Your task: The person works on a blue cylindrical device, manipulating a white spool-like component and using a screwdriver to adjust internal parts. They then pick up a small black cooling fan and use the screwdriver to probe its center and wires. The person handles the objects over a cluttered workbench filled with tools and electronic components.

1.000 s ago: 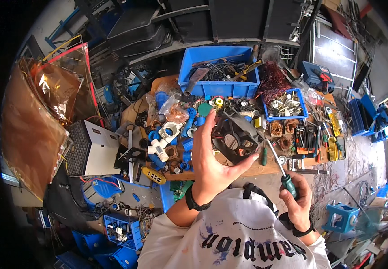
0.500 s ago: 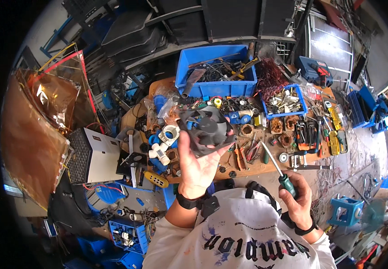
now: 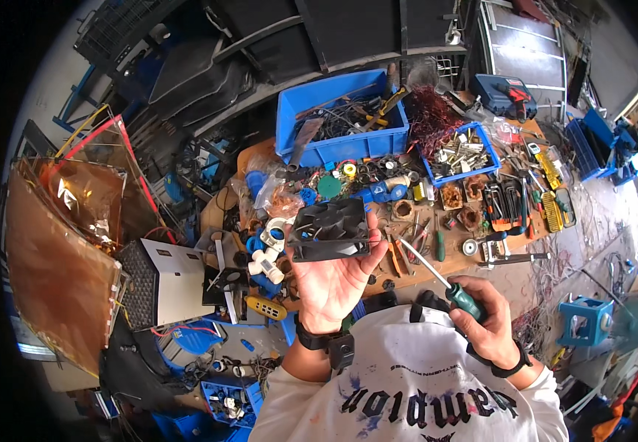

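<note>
A square black cooling fan (image 3: 331, 228) is held up in my left hand (image 3: 331, 287), palm turned up, with the fingers around its frame. Its blades are seen at a steep slant, and most of my fingers are hidden behind it. Off to the right, my right hand (image 3: 490, 317) is closed round the dark green handle of a screwdriver (image 3: 425, 261). The bare shaft slopes up and left, its tip in the air short of the fan. Just left of the fan, white plastic pipe fittings (image 3: 266, 265) lie on the wooden workbench (image 3: 425, 278).
A blue crate (image 3: 348, 151) of scrap and tools stands at the back, beside a blue tray (image 3: 460, 175) of metal parts. Pliers, hex keys (image 3: 506, 206) and coils crowd the bench's right half. A white case (image 3: 171, 276) and brown sheets (image 3: 57, 258) stand at left.
The fan has tipped so that its face shows at a flatter slant, and it sits slightly lower. The screwdriver has shifted a little left. My view has turned slightly.
</note>
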A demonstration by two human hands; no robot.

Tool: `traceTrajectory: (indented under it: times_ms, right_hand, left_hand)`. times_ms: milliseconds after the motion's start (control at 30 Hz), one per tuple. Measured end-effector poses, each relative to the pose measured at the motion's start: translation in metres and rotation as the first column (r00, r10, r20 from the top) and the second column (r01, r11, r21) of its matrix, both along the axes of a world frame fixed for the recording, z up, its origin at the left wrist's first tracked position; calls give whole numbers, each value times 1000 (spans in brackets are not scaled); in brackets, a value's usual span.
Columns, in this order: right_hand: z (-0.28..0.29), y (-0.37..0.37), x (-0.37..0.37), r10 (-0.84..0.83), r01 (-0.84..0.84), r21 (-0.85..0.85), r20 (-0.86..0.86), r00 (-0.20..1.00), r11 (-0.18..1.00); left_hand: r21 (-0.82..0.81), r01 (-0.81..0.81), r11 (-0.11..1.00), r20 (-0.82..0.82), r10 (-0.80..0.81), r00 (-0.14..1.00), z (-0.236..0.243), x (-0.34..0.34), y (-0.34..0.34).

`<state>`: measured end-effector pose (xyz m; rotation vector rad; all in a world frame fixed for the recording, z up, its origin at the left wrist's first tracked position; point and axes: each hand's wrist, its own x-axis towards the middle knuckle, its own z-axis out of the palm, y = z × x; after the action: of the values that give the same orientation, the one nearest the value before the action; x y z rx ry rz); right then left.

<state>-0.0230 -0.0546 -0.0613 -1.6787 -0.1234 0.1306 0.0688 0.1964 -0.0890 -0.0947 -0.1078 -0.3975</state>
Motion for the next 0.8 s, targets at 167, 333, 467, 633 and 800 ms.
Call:
traceTrajectory:
  times_ms: [167, 333, 467, 633, 800]
  right_hand:
    - [-2, -4, 3, 43, -42, -31, 35, 998, 999]
    - [-4, -6, 1, -63, 67, 76, -57, 996, 995]
    - [-1, -9, 0, -44, 46, 236, -13, 999, 971]
    - [6, -13, 5, 55, -44, -105, 103, 993, 994]
    - [10, -11, 8, 35, -6, -196, 142, 989, 981]
  left_hand:
    - [59, -1, 998, 86, -4, 996, 1, 2, -3]
    - [370, -142, 918, 89, 117, 989, 9, -7, -8]
    - [537, -254, 804, 216, 160, 963, 15, -5, -9]
    - [684, -307, 662, 313, 113, 943, 16, 1, 1]
    - [693, -360, 625, 340, 157, 927, 11, 0, 3]
